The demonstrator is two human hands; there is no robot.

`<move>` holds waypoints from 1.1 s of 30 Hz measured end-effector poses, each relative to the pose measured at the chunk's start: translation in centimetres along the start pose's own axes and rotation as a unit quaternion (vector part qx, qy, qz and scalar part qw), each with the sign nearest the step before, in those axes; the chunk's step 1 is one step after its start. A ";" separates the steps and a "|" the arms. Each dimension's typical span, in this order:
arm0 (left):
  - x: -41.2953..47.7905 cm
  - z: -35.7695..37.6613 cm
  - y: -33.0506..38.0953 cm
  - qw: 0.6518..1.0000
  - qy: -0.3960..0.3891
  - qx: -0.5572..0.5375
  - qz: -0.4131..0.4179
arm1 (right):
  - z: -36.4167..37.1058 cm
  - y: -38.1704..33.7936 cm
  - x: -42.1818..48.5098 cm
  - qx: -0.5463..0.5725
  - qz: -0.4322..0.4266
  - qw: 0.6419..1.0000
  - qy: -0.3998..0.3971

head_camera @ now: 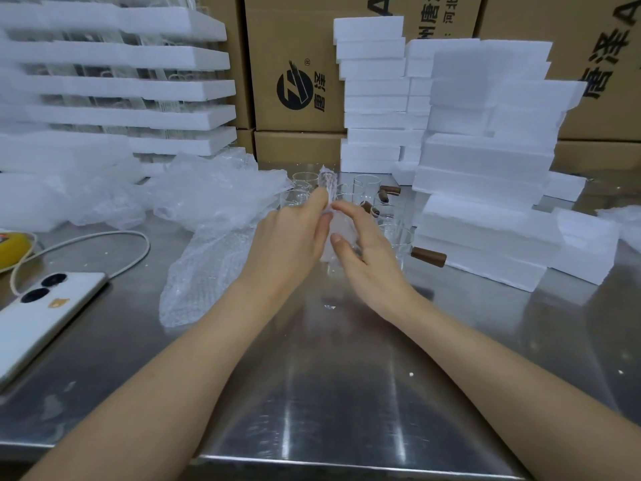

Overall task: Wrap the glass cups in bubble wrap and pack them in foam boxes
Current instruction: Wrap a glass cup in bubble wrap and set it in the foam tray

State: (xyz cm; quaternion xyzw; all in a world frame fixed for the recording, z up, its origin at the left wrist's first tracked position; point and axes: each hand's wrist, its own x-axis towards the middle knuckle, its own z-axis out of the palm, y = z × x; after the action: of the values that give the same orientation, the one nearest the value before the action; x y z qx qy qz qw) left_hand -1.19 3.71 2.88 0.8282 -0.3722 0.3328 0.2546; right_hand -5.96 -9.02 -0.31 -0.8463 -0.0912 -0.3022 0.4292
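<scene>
Brushed steel tabletop point(312, 394) carries stacked white foam boxes point(485, 161); just left of them, the left hand point(291, 237) and right hand point(364, 251) grip a bubble-wrapped glass cup point(327, 184). Brown cardboard cartons point(295, 64) stand behind the boxes.

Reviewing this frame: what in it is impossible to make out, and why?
- Head view, white bubble-wrapped bundle: mostly covered by the left hand and right hand gripping it; its contents cannot be told.
- Head view, clear glass cups with brown handles: hands hide some, so no count.
- Head view, white smartphone and yellow object: cut off by the left edge.
- Head view, stacked white foam trays: contents blurred.
</scene>
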 end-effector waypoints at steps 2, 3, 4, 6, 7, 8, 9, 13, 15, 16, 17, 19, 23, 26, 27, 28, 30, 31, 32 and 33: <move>-0.1 0.2 -0.1 1.000 0.005 -0.014 -0.014 | 0.3 0.3 -0.1 0.008 0.020 1.000 0.004; -0.1 0.4 -0.1 0.999 0.010 -0.029 -0.032 | 0.4 0.4 -0.1 0.021 0.037 0.999 0.011; -0.2 0.6 0.0 0.996 0.017 -0.057 -0.059 | 0.5 0.6 0.0 0.031 0.053 0.998 0.021; -0.3 0.9 0.1 0.984 0.021 -0.128 -0.121 | 0.6 0.7 0.2 0.027 0.065 0.997 0.037; -0.3 1.0 0.2 0.978 0.014 -0.153 -0.144 | 0.5 0.7 0.3 0.023 0.065 0.997 0.041; -0.3 1.0 0.3 0.973 0.002 -0.167 -0.157 | 0.5 0.6 0.3 0.022 0.064 0.997 0.041; -0.3 1.1 0.3 0.972 -0.012 -0.174 -0.159 | 0.5 0.6 0.3 0.021 0.063 0.997 0.038; -0.2 1.2 0.3 0.977 -0.034 -0.167 -0.126 | 0.5 0.2 0.1 -0.004 0.052 0.998 0.022; -0.3 1.3 0.2 0.980 -0.036 -0.156 -0.119 | 0.2 0.1 0.1 -0.023 0.037 0.999 0.005; -0.4 1.4 0.2 0.982 -0.034 -0.145 -0.114 | 0.1 0.1 0.0 -0.039 0.029 0.999 -0.001; -0.4 1.5 0.2 0.985 -0.034 -0.131 -0.111 | 0.0 0.1 0.0 -0.056 0.021 0.998 -0.005; -0.5 1.7 0.1 0.986 -0.037 -0.113 -0.114 | 0.0 0.1 -0.1 -0.073 0.011 0.997 -0.010; -0.3 1.9 0.2 0.973 -0.031 -0.178 -0.145 | 0.0 0.2 0.1 -0.067 0.027 0.997 -0.010; -0.1 1.8 0.7 0.941 -0.035 -0.288 -0.176 | -0.2 0.2 0.2 -0.065 0.021 0.998 -0.002; -0.1 1.7 0.8 0.938 -0.031 -0.302 -0.170 | -0.2 0.1 0.2 -0.069 0.014 0.997 0.000; 0.0 1.7 0.9 0.939 -0.022 -0.305 -0.158 | -0.1 0.0 0.1 -0.072 0.009 0.997 0.001; 0.0 1.7 0.8 0.945 0.005 -0.294 -0.144 | 0.1 -0.2 -0.1 -0.066 0.011 0.998 -0.001; 0.0 1.7 0.8 0.946 0.016 -0.293 -0.141 | 0.2 -0.3 -0.2 -0.060 0.014 0.998 -0.002; 0.0 1.6 0.8 0.946 0.024 -0.292 -0.138 | 0.3 -0.3 -0.2 -0.054 0.016 0.998 -0.003; -0.1 1.6 0.8 0.948 0.028 -0.286 -0.135 | 0.3 -0.3 -0.3 -0.051 0.017 0.999 -0.005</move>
State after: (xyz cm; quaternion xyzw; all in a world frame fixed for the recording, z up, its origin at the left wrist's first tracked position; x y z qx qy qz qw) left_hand -1.30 2.20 1.88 0.7534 -0.3290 0.1978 0.5339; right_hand -6.17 -8.53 -0.37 -0.8699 -0.0639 -0.2948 0.3903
